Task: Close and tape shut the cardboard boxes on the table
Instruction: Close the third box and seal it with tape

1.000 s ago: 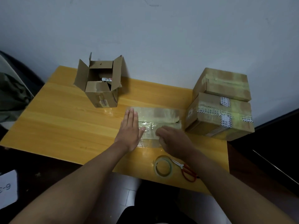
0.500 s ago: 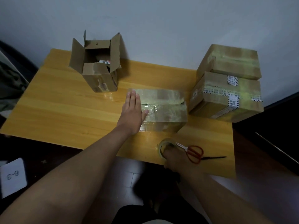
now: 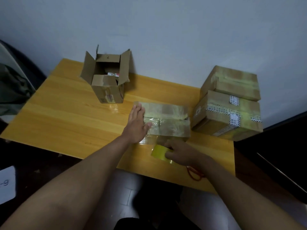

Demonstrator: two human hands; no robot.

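Judging by its glossy film wrap, the box (image 3: 166, 123) near the bench's (image 3: 66, 123) front edge looks light, stiff and slick, so I keep my left hand (image 3: 137, 125) flat and unclenched on its left end. My right hand (image 3: 180, 153), half a second ago reaching at the front edge, now grips the tape (image 3: 160, 151) lifted beside the box.

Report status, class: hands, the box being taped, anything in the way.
Left hand flat on the middle box, holding it down. Right hand gripping the tape roll at its near edge. Scissors under right forearm; path clear.
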